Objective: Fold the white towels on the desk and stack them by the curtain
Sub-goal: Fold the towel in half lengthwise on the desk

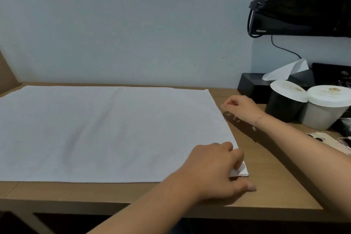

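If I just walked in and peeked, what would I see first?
First, the big white towel spread flat across the wooden desk. Next, two hands at its right edge: the left hand pinches the near corner, and the right hand pinches the edge near the far corner. Then two white-lidded tubs, a black tub and a pale tub, at the desk's far right.

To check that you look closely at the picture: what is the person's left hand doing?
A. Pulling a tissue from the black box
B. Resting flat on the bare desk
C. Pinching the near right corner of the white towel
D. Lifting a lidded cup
C: the left hand has its fingers curled round the near right corner of the white towel, which lies spread on the desk.
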Motion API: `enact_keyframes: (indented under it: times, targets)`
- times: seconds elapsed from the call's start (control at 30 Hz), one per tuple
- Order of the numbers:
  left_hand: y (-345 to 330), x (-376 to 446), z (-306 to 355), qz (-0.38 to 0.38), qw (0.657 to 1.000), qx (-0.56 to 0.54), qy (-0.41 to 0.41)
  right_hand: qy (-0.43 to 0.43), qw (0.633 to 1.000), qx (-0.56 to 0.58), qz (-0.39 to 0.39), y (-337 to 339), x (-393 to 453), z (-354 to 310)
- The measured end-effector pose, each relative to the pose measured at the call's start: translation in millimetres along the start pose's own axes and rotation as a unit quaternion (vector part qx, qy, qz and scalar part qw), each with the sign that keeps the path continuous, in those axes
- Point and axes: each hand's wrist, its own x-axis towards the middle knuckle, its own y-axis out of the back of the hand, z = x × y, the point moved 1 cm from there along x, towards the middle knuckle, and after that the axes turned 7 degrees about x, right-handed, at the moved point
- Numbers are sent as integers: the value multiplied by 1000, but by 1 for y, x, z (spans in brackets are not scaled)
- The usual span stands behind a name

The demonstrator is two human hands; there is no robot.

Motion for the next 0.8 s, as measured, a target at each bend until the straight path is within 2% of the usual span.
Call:
enact_keyframes:
  times: [0.23, 0.37, 0.4, 0.47, 0.5, 0.57, 0.6, 0.7, 0.8]
  targets:
    - [-16, 5, 1, 93, 995, 31, 36, -36, 999, 1, -39, -11, 23, 7]
    - [-23, 8, 0, 102, 992, 51, 45, -52, 994, -54, -75, -23, 36, -3]
    - [-18, 6, 0, 82, 995, 28, 41, -56, 994, -63, -75, -26, 39, -3]
    - [-22, 6, -4, 100, 994, 10, 46, -61, 994, -47, -71, -31, 43, 0]
    - [-18, 8, -4, 116, 992, 12, 48, -57, 996, -25, -67, -33, 44, 3]
    - [-21, 6, -5, 91, 987, -55, 119, -40, 997, 42, -44, -35, 41, 5]
    - [-22, 6, -7, 117, 979, -86, 142, -30, 994, 102, -29, -34, 39, 5]
    - [-19, 1, -15, 161, 949, -176, 209, -22, 957, 288, 1, -33, 31, 3]
    - [-20, -7, -24, 189, 910, -277, 244, -48, 935, 350, -7, -32, 34, 5]
